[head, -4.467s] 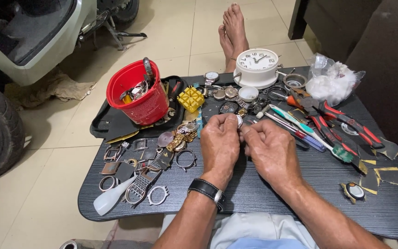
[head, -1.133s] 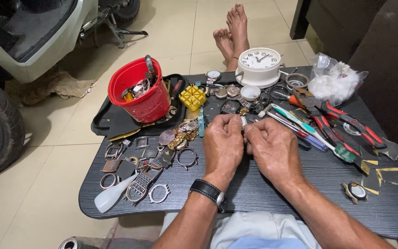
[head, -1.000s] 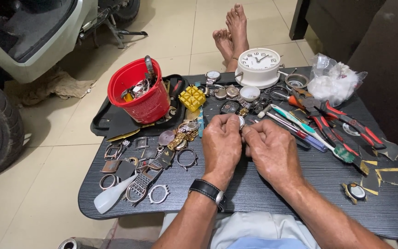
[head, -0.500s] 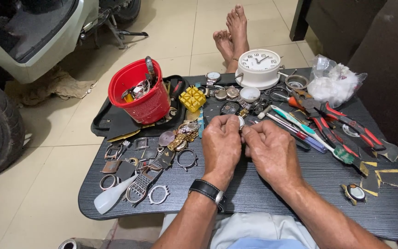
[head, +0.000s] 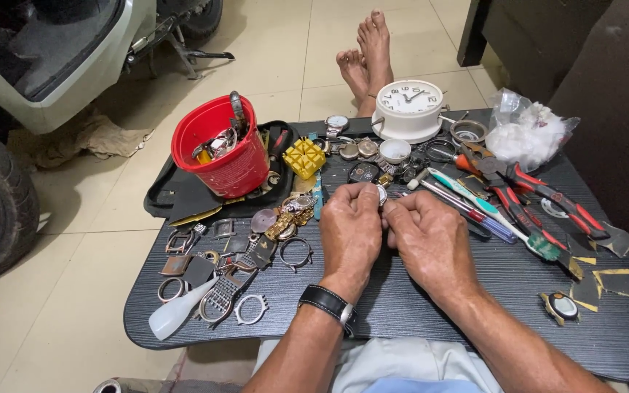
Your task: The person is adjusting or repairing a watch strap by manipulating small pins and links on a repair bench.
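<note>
Barely shifted since a moment before: left hand (head: 351, 229) and right hand (head: 431, 236) met, fingers pinching small round watch (head: 380, 194) above counter (head: 475, 291), near red bucket (head: 220, 149).

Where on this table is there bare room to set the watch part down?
Bare table lies near the front edge, between the right hand and the loose watch head. A smaller patch sits left of the left hand, below the bezel ring. Crowded: the pliers side, around the alarm clock, and the red bucket corner.
</note>
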